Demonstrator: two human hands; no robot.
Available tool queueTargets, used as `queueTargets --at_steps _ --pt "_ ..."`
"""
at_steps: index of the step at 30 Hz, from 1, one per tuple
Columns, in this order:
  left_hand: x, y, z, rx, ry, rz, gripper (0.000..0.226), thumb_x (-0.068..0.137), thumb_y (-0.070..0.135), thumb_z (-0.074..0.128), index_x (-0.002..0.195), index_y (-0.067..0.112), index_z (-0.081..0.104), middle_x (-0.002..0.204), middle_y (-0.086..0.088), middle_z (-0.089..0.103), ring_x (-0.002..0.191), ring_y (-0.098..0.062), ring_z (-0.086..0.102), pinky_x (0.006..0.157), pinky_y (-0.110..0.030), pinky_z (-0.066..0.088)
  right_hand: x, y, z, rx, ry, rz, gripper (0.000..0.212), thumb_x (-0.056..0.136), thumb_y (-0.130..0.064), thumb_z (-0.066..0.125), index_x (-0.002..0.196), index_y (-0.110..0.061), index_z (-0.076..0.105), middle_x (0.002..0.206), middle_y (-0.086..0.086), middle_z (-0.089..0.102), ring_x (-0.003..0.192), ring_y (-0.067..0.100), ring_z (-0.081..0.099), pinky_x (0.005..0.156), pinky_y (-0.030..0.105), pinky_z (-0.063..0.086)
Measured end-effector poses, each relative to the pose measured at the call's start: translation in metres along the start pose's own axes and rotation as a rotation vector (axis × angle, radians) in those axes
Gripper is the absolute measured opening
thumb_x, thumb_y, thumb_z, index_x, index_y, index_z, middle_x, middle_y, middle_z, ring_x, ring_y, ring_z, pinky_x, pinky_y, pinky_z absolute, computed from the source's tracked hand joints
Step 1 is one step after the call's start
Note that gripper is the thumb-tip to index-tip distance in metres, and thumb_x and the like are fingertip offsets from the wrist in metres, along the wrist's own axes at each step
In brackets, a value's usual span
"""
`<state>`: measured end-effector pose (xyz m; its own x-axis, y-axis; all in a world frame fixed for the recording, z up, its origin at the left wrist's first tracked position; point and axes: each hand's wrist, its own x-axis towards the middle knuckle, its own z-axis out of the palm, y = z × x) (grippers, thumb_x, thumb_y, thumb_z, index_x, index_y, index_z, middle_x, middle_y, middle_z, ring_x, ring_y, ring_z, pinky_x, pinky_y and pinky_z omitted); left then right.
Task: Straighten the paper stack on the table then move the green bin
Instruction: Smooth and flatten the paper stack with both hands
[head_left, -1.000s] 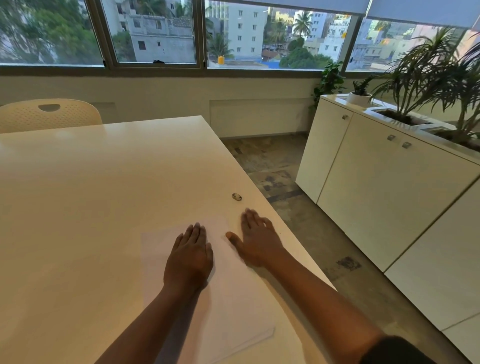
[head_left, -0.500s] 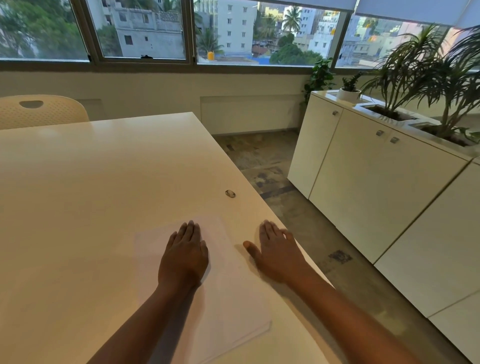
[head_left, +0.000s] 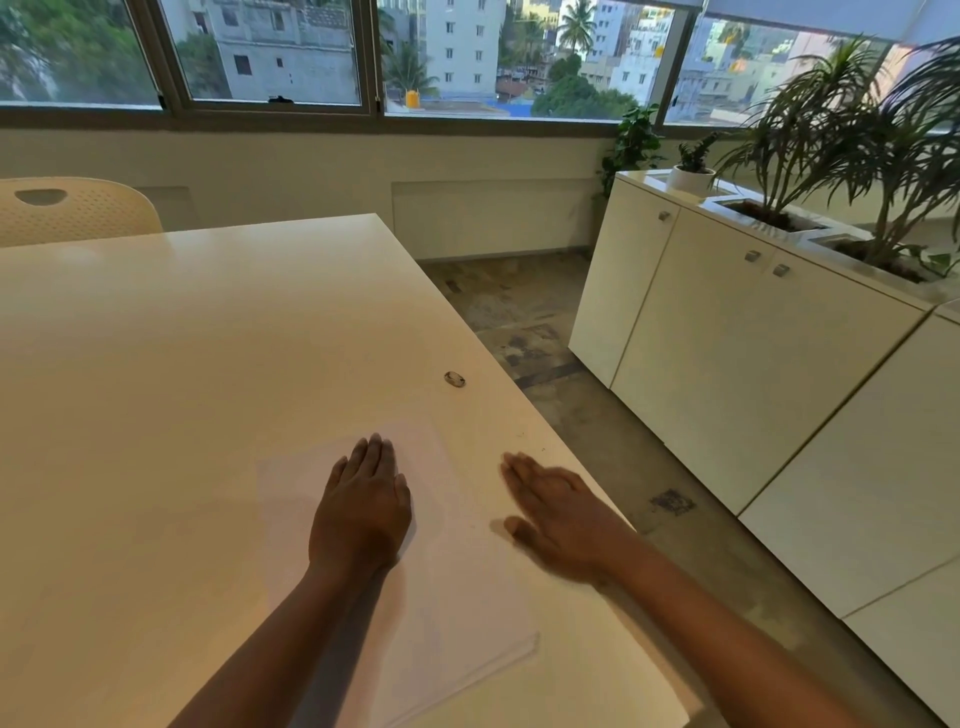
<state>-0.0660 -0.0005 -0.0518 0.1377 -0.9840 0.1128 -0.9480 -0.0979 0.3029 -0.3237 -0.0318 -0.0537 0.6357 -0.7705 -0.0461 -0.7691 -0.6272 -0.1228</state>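
Note:
A white paper stack (head_left: 457, 582) lies flat on the cream table (head_left: 182, 389), near its right edge. My left hand (head_left: 363, 509) rests palm down on the stack with straight fingers. To the right of the stack, my right hand (head_left: 561, 514) is flat with straight fingers near the table's right edge, slightly blurred; whether it touches the table I cannot tell. No green bin is in view.
A small metal cap (head_left: 454, 379) sits in the tabletop beyond the paper. A perforated cream chair (head_left: 72, 208) stands at the far left. White cabinets (head_left: 727, 364) with potted plants (head_left: 841, 140) line the right, across a strip of floor.
My right hand has slid off the stack's right side toward the table's right edge. My left hand stays on the paper. The view has shifted slightly.

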Motion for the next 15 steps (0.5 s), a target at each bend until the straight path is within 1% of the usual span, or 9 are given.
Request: queueTargets --at_steps 2,4,6,8,9,10,12,13,15 --pt "-0.001 0.002 0.001 -0.004 0.0 0.01 0.055 0.105 0.03 0.022 0.156 0.01 0.017 0.165 -0.005 0.014 0.152 -0.014 0.008 0.123 -0.03 0.007 0.011 0.011 -0.005 -0.004 -0.004 0.041 0.081 0.087 -0.068 -0.011 0.153 -0.019 -0.007 0.16 -0.004 -0.01 0.146 0.004 -0.013 0.12 0.032 0.002" --pt "0.0 0.001 0.0 -0.01 0.003 0.005 0.055 0.105 0.029 0.024 0.156 0.01 0.019 0.164 -0.006 0.015 0.152 -0.015 0.01 0.123 -0.031 0.008 0.022 0.014 -0.014 0.032 -0.024 0.071 0.078 0.089 -0.064 -0.005 0.153 -0.019 -0.006 0.162 -0.003 -0.007 0.147 0.005 -0.009 0.118 0.031 0.0" --pt "0.001 0.001 0.0 -0.01 0.002 0.002 0.054 0.105 0.029 0.024 0.156 0.01 0.019 0.164 -0.006 0.015 0.152 -0.015 0.01 0.123 -0.031 0.008 0.021 0.013 -0.026 0.17 -0.025 0.097 0.074 0.092 -0.06 0.003 0.153 -0.02 -0.002 0.162 -0.004 -0.002 0.148 0.006 -0.002 0.116 0.029 0.0" --pt "0.001 0.0 0.001 -0.009 0.003 0.003 0.055 0.105 0.029 0.024 0.156 0.01 0.019 0.164 -0.006 0.015 0.152 -0.016 0.01 0.123 -0.031 0.008 0.007 0.008 -0.033 0.309 0.023 0.107 0.07 0.094 -0.059 0.009 0.154 -0.023 0.004 0.161 -0.007 0.007 0.147 0.007 0.009 0.114 0.027 0.006" --pt "0.001 0.0 0.001 -0.01 0.005 0.006 0.055 0.105 0.029 0.024 0.156 0.01 0.019 0.164 -0.007 0.016 0.152 -0.016 0.01 0.123 -0.032 0.008 -0.005 0.002 -0.032 0.333 0.043 0.099 0.068 0.095 -0.059 0.01 0.154 -0.025 0.005 0.161 -0.008 0.011 0.146 0.007 0.014 0.114 0.027 0.009" --pt "0.001 0.0 0.002 -0.009 0.007 0.008 0.055 0.105 0.029 0.024 0.156 0.01 0.019 0.164 -0.007 0.016 0.152 -0.016 0.01 0.123 -0.031 0.008 -0.018 -0.004 -0.029 0.332 0.049 0.072 0.067 0.096 -0.061 0.009 0.153 -0.027 0.004 0.16 -0.011 0.012 0.144 0.003 0.013 0.114 0.026 0.012" --pt "0.0 -0.001 0.002 -0.01 0.01 0.009 0.055 0.105 0.029 0.024 0.156 0.01 0.019 0.164 -0.006 0.016 0.152 -0.015 0.01 0.123 -0.031 0.008 -0.043 -0.021 -0.018 0.316 0.012 -0.017 0.066 0.094 -0.065 0.005 0.151 -0.033 -0.004 0.158 -0.019 -0.001 0.142 -0.009 -0.001 0.118 0.025 0.009" --pt "0.0 -0.001 0.002 -0.012 0.014 0.008 0.054 0.105 0.029 0.024 0.156 0.01 0.019 0.164 -0.006 0.016 0.152 -0.015 0.01 0.123 -0.031 0.008 -0.051 -0.028 -0.012 0.311 -0.014 -0.06 0.064 0.094 -0.066 0.003 0.151 -0.036 -0.007 0.159 -0.02 -0.005 0.142 -0.01 -0.006 0.118 0.025 0.007" --pt "0.001 -0.001 0.001 -0.014 0.02 0.01 0.054 0.105 0.028 0.023 0.156 0.009 0.02 0.164 -0.006 0.016 0.152 -0.015 0.01 0.123 -0.031 0.008 -0.058 -0.032 -0.002 0.292 -0.037 -0.123 0.061 0.097 -0.062 0.004 0.151 -0.036 -0.007 0.16 -0.018 -0.004 0.144 -0.007 -0.006 0.118 0.027 0.007"
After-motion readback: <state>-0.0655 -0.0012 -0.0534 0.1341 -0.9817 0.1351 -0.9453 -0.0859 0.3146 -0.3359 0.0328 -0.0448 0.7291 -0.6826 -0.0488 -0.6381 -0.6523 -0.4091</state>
